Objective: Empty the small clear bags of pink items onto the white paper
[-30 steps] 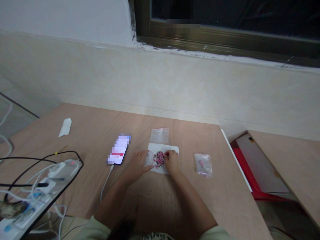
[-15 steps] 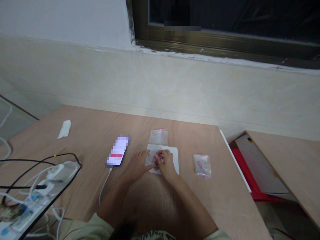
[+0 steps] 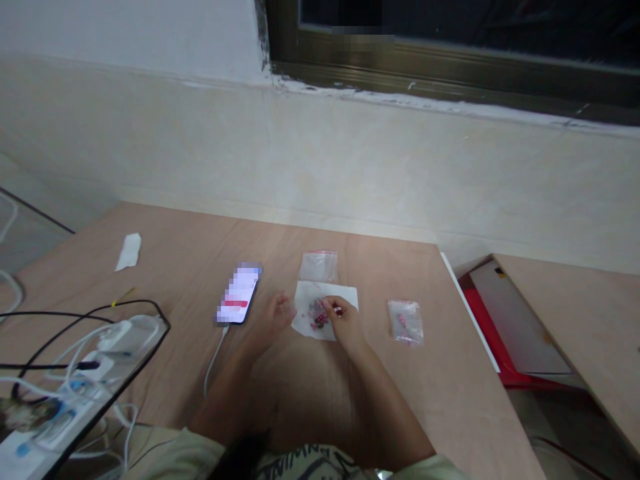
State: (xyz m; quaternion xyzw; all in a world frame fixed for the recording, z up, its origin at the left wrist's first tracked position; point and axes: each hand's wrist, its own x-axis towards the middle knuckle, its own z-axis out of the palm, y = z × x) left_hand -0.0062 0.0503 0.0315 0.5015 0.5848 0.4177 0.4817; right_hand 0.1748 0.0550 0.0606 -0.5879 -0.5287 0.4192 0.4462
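Note:
A small pile of pink and dark red beads lies on a white sheet of paper in front of me. Over the paper's right half, my right hand has its thumb and index finger pinched together. Dark red bits show by those fingers, but what they hold is too small to make out. My left hand hovers at the paper's left edge, fingers loosely bent and apart, with nothing seen in them. A greyish patch lies beside the beads, too blurred to name.
Behind the paper lies a clear zip bag; a second bag with pink bits is to the right. A phone on a charging cable lies left. A power strip with tangled cables and a paper scrap are farther left.
My right hand has lifted from the pile and pinched its fingers, uncovering the beads. My left hand has drawn back to the left, off the paper. The view has tilted slightly.

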